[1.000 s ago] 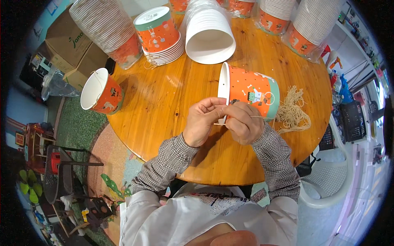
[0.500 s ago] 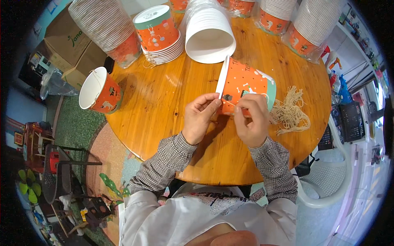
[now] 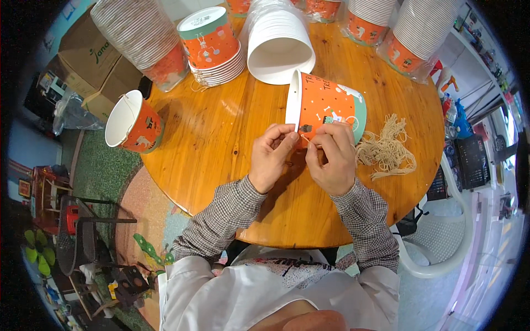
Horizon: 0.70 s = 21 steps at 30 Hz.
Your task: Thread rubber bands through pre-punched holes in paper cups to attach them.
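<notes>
Both hands meet at the side of an orange paper bucket (image 3: 326, 105) lying tipped on the round wooden desk (image 3: 221, 143). Left hand (image 3: 271, 157) and right hand (image 3: 331, 157) each pinch a thin pale string (image 3: 309, 140) at a small hole in the bucket's wall. Just right lies a bundle of strings (image 3: 386, 149); another bucket (image 3: 134, 122) rests well to the left.

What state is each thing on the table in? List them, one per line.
Bucket: on its side, mouth to the left, both hands on it.
Left hand: pinching at the bucket's wall.
Right hand: pinching a thin string against the bucket.
String pile: loose, beside the bucket.
Second bucket: tilted at the table edge, open, empty.
White stack: nested, lying on its side.
Orange stack: nested, upside down.
</notes>
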{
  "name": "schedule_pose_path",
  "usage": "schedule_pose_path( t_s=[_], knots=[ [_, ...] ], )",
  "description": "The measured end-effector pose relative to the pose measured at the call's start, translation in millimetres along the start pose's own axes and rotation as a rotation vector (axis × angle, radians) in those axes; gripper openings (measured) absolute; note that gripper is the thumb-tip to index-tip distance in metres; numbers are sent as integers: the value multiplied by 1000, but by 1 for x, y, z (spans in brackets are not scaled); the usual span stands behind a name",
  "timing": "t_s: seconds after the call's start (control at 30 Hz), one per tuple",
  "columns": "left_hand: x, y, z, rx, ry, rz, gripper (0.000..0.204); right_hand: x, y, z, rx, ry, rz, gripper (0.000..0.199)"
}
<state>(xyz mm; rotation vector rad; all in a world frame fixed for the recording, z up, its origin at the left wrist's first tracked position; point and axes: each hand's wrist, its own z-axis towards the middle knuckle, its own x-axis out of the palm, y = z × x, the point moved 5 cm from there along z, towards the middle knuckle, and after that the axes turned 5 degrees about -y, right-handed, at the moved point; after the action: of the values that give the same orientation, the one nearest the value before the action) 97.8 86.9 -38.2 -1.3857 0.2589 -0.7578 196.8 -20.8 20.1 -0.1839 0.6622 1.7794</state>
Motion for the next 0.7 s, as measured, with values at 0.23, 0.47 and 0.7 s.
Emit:
schedule_pose_path(
  t_s=[0.23, 0.47, 0.7],
  knots=[
    [1, 6, -2, -96, 96, 48, 14, 5, -1, -4, -35, 5, -67, 16],
    [-2, 17, 3, -100, 133, 89, 9, 9, -3, -6, -34, 9, -69, 14],
    [1, 0, 1, 249, 87, 521, 5, 16, -12, -12, 141, 67, 73, 9]
  ],
)
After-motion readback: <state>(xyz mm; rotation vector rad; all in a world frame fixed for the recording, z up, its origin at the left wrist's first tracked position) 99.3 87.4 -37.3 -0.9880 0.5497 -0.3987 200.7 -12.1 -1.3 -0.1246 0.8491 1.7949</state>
